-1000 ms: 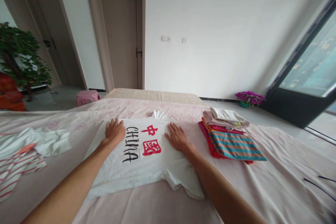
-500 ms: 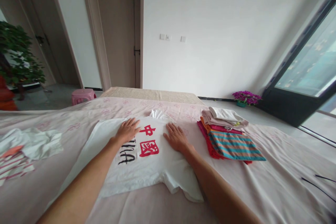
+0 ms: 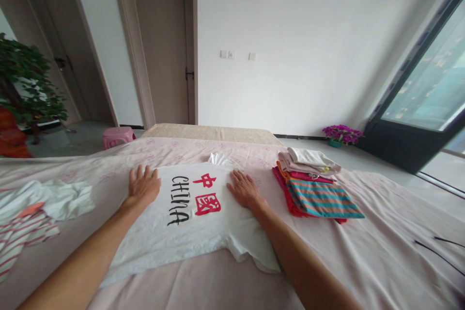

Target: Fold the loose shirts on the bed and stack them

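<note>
A white T-shirt [image 3: 174, 247] with red characters and black "CHINA" lettering lies spread sideways on a pink floral sheet [image 3: 174, 281]. My left hand [image 3: 144, 187] lies flat near the shirt's far left corner, fingers spread. On the shirt's right part, close to the neck and shoulder area, my right hand [image 3: 244, 188] rests with its fingers stretched out. Neither hand grips the cloth. One sleeve sticks out at the far side, bunched up; the other lies crumpled at the near right, partly behind my right forearm.
Right of the shirt is a stack of folded clothes [image 3: 323, 198], with a striped piece in front. Crumpled clothes [image 3: 69, 198] lie at the left. Beyond the sheet stand a pink stool [image 3: 118, 136] and purple flowers [image 3: 341, 133]. Thin dark cords [image 3: 436, 254] lie at the right.
My left hand has slid left across the shirt, from beside the red characters to its left end, uncovering the black lettering. My right hand has stayed in place.
</note>
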`<move>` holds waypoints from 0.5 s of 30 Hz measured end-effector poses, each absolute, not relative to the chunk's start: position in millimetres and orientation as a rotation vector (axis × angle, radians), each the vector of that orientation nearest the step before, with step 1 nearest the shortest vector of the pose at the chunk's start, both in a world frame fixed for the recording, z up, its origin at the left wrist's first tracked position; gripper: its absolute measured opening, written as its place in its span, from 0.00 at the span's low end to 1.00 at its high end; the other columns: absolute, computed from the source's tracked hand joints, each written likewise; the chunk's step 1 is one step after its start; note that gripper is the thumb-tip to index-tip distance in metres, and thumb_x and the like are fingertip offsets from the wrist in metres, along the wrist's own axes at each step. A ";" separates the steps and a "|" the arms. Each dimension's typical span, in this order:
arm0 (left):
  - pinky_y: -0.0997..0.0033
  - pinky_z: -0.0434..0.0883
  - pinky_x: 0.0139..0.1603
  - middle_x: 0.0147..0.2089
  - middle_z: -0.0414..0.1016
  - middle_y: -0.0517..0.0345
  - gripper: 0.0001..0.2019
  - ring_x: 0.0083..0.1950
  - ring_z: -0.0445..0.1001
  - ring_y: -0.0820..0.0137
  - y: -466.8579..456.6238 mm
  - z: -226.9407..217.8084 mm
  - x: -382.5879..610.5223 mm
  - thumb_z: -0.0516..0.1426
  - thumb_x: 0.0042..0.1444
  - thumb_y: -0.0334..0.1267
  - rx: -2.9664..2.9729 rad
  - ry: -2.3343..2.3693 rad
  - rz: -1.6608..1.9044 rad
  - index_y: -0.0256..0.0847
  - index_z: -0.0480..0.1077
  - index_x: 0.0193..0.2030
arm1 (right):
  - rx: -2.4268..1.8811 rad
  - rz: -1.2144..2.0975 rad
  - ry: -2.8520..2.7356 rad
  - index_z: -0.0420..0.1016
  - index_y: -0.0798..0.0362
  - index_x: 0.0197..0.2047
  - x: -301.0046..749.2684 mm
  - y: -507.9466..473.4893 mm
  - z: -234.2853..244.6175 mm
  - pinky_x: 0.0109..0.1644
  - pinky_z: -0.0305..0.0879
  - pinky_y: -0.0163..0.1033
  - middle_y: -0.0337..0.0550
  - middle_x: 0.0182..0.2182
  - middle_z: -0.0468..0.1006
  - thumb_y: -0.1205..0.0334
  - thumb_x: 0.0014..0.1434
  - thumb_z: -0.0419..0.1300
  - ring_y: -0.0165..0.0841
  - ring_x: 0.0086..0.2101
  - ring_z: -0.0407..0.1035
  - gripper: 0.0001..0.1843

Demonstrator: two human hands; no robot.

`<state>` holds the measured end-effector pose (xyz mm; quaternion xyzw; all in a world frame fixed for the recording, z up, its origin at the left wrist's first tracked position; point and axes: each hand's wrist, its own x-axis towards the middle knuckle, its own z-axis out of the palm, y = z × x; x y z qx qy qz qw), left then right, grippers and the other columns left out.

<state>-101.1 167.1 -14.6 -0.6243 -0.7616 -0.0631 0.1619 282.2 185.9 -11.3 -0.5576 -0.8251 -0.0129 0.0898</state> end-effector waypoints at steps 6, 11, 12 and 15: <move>0.46 0.52 0.68 0.70 0.62 0.45 0.27 0.70 0.59 0.53 125.7 -9.4 -37.2 0.42 0.67 0.51 -2.130 -2.160 -0.213 0.43 0.62 0.67 | -1.702 -0.013 -2.501 0.50 0.58 0.73 278.4 183.1 -4.9 0.71 0.42 0.53 0.52 0.71 0.48 0.45 0.70 0.37 0.43 0.70 0.44 0.36; 0.46 0.51 0.69 0.74 0.52 0.46 0.30 0.74 0.50 0.52 87.1 -21.4 -32.8 0.45 0.66 0.55 -2.214 -2.112 -0.228 0.47 0.56 0.71 | -1.824 0.014 -2.559 0.50 0.56 0.73 273.7 175.5 13.5 0.70 0.37 0.58 0.54 0.72 0.48 0.46 0.70 0.39 0.44 0.70 0.42 0.35; 0.47 0.50 0.69 0.75 0.51 0.46 0.30 0.74 0.50 0.52 80.9 -22.1 -37.3 0.45 0.66 0.55 -2.207 -2.120 -0.224 0.48 0.56 0.71 | -1.847 0.003 -2.554 0.50 0.57 0.73 271.8 171.0 17.0 0.70 0.35 0.59 0.56 0.71 0.48 0.47 0.69 0.41 0.45 0.70 0.41 0.35; 0.46 0.50 0.69 0.74 0.52 0.46 0.29 0.74 0.50 0.53 65.6 -20.7 -50.5 0.44 0.66 0.55 -2.141 -2.167 -0.192 0.48 0.56 0.71 | -1.873 -0.028 -2.495 0.51 0.59 0.72 262.5 148.7 21.5 0.70 0.34 0.59 0.57 0.72 0.47 0.48 0.69 0.44 0.48 0.70 0.37 0.35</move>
